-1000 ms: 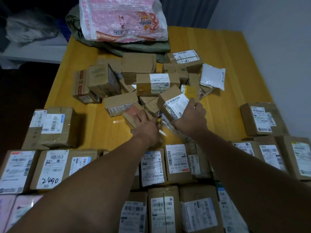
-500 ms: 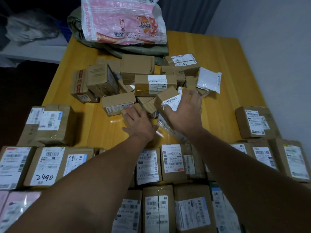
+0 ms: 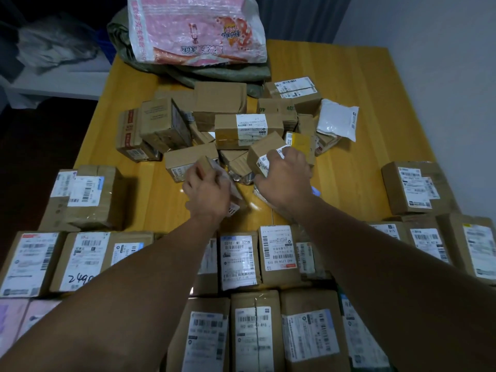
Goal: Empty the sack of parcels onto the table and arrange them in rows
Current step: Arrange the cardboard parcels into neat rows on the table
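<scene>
Head view: left hand (image 3: 208, 193) clutched a small brown parcel (image 3: 204, 162), right hand (image 3: 285, 179) curled round a labelled box (image 3: 263, 152). The loose pile (image 3: 248, 127) lay just beyond both hands, the rows of parcels (image 3: 239, 261) on the near side of the wrists.

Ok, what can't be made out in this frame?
Head view only.
Small brown cardboard box in left hand: mostly hidden by that hand.
Labelled brown cardboard box in right hand: label half covered.
Pink-and-white plastic sack: top cut off by frame edge.
Print on parcel labels: too small.
</scene>
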Demonstrator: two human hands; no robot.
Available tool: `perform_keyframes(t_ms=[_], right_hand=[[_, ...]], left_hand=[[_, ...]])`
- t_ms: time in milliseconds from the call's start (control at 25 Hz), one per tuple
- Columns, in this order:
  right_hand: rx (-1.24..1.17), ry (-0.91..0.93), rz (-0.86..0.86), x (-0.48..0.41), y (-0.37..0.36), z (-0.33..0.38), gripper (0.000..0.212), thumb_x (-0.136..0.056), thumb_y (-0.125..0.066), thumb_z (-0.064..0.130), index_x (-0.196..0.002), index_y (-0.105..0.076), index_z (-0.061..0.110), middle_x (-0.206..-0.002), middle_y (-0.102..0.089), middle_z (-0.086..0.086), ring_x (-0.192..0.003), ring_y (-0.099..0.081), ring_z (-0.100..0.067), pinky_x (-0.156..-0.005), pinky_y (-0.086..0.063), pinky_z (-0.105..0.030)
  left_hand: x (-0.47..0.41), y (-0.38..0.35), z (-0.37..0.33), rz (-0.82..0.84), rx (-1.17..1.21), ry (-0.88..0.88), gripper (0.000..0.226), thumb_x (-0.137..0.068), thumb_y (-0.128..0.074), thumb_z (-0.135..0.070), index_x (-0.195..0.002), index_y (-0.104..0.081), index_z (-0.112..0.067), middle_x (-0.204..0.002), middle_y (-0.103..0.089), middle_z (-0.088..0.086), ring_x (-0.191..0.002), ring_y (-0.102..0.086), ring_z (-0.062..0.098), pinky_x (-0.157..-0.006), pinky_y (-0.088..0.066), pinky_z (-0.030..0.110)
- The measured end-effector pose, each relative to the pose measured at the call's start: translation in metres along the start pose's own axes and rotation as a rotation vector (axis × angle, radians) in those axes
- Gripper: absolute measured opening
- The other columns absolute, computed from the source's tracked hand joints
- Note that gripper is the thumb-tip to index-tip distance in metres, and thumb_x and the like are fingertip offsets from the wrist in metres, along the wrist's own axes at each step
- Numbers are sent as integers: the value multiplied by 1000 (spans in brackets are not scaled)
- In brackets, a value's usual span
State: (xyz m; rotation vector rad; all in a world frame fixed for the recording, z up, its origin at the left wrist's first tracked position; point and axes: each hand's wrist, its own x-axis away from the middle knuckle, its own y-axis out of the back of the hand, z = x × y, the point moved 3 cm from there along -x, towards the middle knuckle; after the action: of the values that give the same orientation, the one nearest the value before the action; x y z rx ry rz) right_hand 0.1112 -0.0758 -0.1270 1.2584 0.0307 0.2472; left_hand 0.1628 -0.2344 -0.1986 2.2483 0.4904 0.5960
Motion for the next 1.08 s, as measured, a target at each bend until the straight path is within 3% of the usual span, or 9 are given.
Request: perform_keyframes(t_ms=[160, 360, 560, 720, 800, 920, 1000, 1080], right_hand=[[-44, 17, 25, 3, 6, 25, 53, -86, -63, 36, -132, -53, 11, -141, -43, -17, -133, -32, -36, -111, -30, -44], [-129, 28, 42, 19, 5, 64, 48, -92, -61, 34, -133, -52, 10, -138, -44, -16, -132, -34, -33, -106, -37, -43], [-394, -144, 144, 39, -25, 113, 54, -95, -59, 41, -137, -47, 9, -138, -52, -16, -124, -51, -35, -98, -46, -42], [-729, -379, 255, 48, -58, 160, 66, -97, -56, 50, -147, -41, 9, -129, -66, -7, -108, -66, -27, -86, -54, -36], [-874, -468, 307, 49, -72, 175, 57, -97, -56, 51, -138, -54, 11, -119, -72, -7, -95, -71, -24, -73, -56, -31], [-1053, -534, 415, 50, -95, 195, 50, -93, -61, 55, -123, -67, 14, -102, -78, -6, -86, -76, -26, -81, -62, -41], [-1102, -551, 423, 46, -104, 203, 48, -90, -66, 55, -118, -69, 16, -96, -79, -5, -82, -77, -25, -78, -63, -41], [-1090, -568, 405, 39, -112, 208, 46, -91, -69, 50, -117, -68, 12, -97, -78, -6, -81, -76, -24, -67, -61, -34]], left_hand=[[4, 28, 11, -73, 325, 87, 58, -98, -45, -33, -154, -32, -34, -160, -22, 4, -143, -20, 30, -115, -22, 44], [11, 56, 35, -75, 546, 105, 71, -83, -49, -44, -150, -40, -22, -147, -38, 7, -137, -35, 26, -116, -31, 47], [0, 86, 88, -11, 660, 208, 59, -73, -52, -64, -125, -55, -37, -124, -60, -4, -114, -61, 21, -98, -52, 50], [-3, 127, 109, 59, 727, 189, 49, -73, -54, -62, -116, -55, -38, -118, -66, -3, -103, -68, 19, -89, -57, 49], [0, 148, 112, 87, 779, 174, 51, -70, -53, -56, -116, -55, -34, -113, -68, 1, -99, -70, 22, -87, -58, 50], [-2, 169, 124, 196, 832, 202, 56, -67, -51, -49, -121, -52, -31, -106, -72, 5, -94, -72, 26, -85, -58, 51], [-11, 176, 136, 237, 839, 234, 41, -72, -50, -45, -110, -58, -32, -101, -74, 5, -92, -72, 28, -86, -58, 54], [-27, 187, 151, 106, 735, 246, 26, -80, -47, -46, -97, -62, -33, -103, -71, 5, -99, -68, 30, -91, -55, 54]])
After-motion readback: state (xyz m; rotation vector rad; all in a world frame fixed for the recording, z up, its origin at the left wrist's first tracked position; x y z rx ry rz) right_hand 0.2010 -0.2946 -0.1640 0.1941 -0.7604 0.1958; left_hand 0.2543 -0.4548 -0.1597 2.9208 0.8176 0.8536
